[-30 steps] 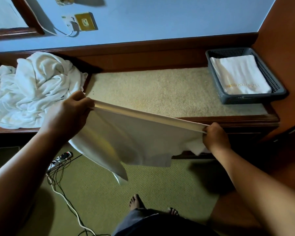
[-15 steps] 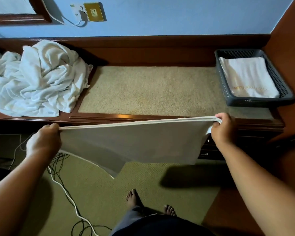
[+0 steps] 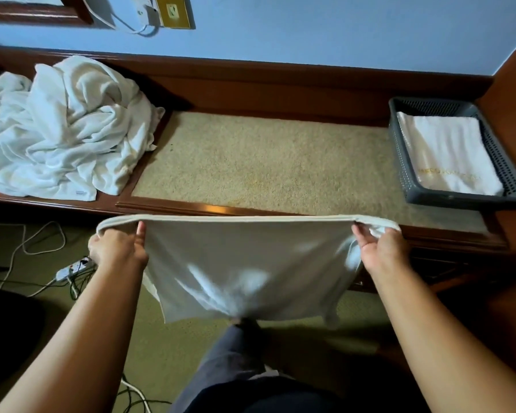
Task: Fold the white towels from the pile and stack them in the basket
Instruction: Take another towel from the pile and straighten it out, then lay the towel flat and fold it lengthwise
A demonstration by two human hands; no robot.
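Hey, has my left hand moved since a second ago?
Yes. The left hand has pulled back from the towel pile toward the person, now gripping the towel below the desk's front edge.

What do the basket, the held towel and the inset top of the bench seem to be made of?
Basket: likely moulded plastic, matt dark grey; its walls are a perforated grid. Held towel: soft white cloth, probably cotton; it sags and creases. Bench inset: beige short-pile carpet, judging by its grainy texture.
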